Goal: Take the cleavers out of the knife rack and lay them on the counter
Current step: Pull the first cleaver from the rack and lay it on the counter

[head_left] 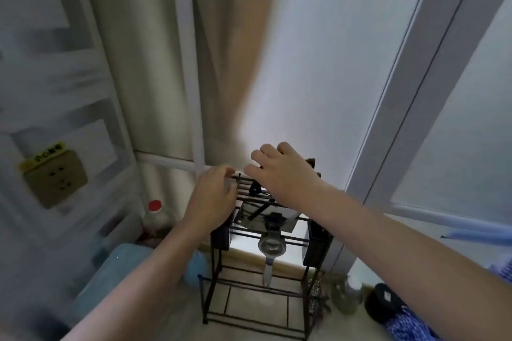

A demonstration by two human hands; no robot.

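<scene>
Both our hands are up at the top of the black wire knife rack (257, 285). Left hand (212, 196) sits at the rack's left top edge, fingers loosely curled, nothing visibly in it. Right hand (282, 171) is over the top rails, fingers bent downward; we cannot tell whether it has hold of anything. One cleaver blade (266, 219) shows inside the rack under the rails, partly hidden. A strainer-like tool (271, 246) hangs on the front. Red-capped bottle (155, 213) stands left of the rack.
</scene>
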